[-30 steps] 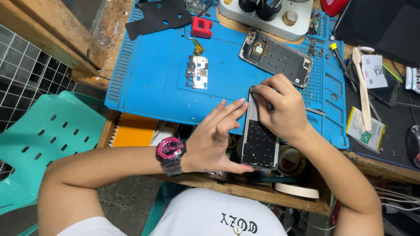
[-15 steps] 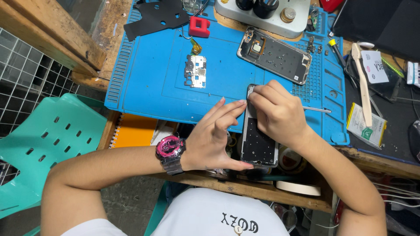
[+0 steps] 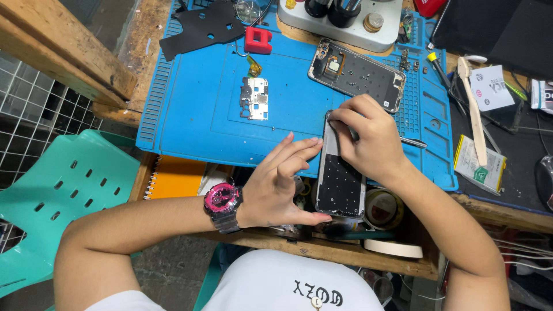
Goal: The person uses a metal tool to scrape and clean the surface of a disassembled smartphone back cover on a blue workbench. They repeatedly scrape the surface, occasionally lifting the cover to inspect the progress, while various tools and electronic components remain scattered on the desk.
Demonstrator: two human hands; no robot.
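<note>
My right hand [image 3: 371, 144] curls over the top end of a disassembled phone panel [image 3: 341, 173], fingertips pressed down along its upper edge, so this grip is closed on the panel. My left hand [image 3: 282, 184] braces the panel's left long edge with fingers stretched flat and the thumb hooked round its lower corner; this grip is a loose steadying hold, not a clench. A pink and black wristwatch [image 3: 222, 204] sits on that wrist.

The panel lies lengthways, its top end on the blue work mat [image 3: 190, 103] and its lower end hanging past the mat's front edge over the open tray of the counter [image 3: 322, 247]. It shows a dark, dotted inner face with a pale strip along one side. I judge it thin, light and stiff but easily flexed or cracked, and smooth enough to slip, so the long edges and corners are the safest places to hold, not the flat face.

Just beyond my right hand lies a phone frame [image 3: 357, 74] with its inside showing. Further left on the mat sits a small circuit board [image 3: 254, 98], with a red block [image 3: 258, 40] and a black cut sheet [image 3: 199, 26] behind it. A roll of tape [image 3: 385, 208] sits in the tray beside the panel's lower end. To the right, off the mat, a pale spudger [image 3: 473, 109] lies across a flat battery [image 3: 479, 164]. An orange notebook [image 3: 175, 177] is tucked under the mat's left corner, above a green plastic chair [image 3: 69, 190].
</note>
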